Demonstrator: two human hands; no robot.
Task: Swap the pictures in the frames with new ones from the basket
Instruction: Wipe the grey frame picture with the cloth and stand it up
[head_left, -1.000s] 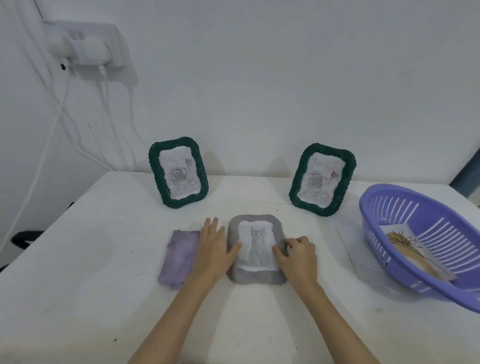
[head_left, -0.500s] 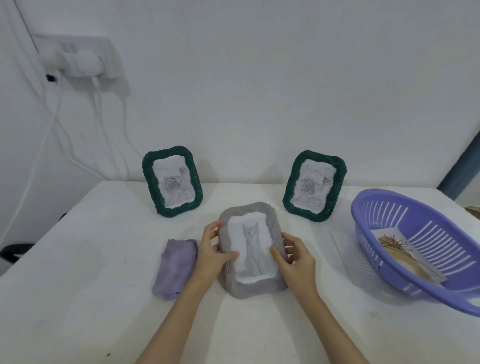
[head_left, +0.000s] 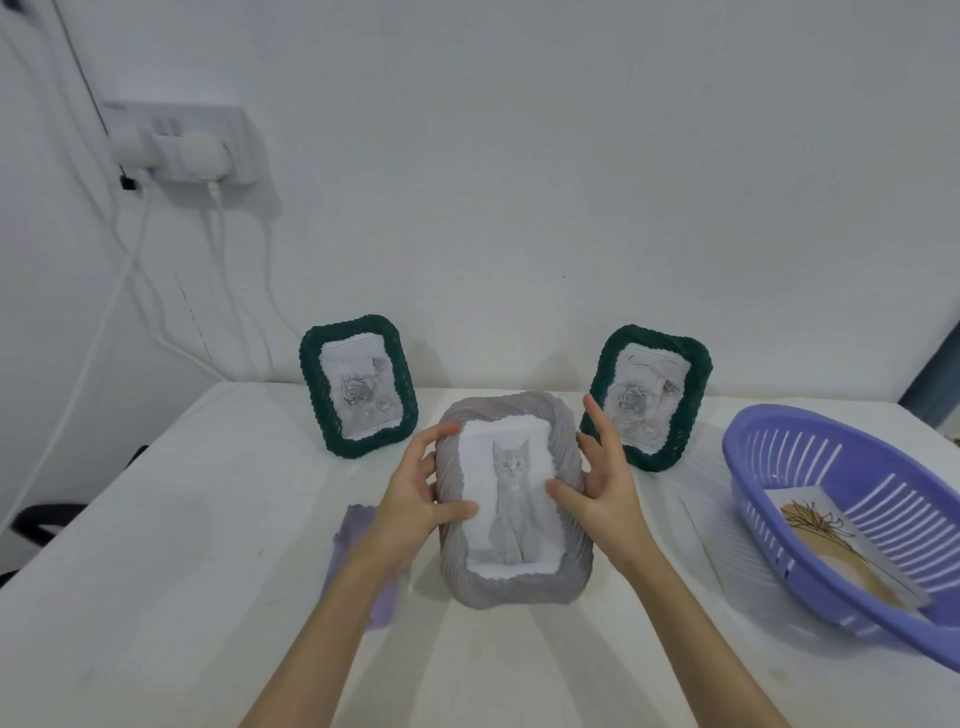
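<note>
Gripping the grey frame (head_left: 511, 506) by its sides, the left hand (head_left: 410, 501) and right hand (head_left: 602, 483) held it near the table's (head_left: 156, 519) middle.

The grey frame (head_left: 511, 504), flat on the bench (head_left: 156, 571) a second ago, now stands tilted up at the frame's centre, the left hand (head_left: 415, 499) and right hand (head_left: 597, 488) gripping its sides, thumbs on the cat picture (head_left: 511, 493).
</note>
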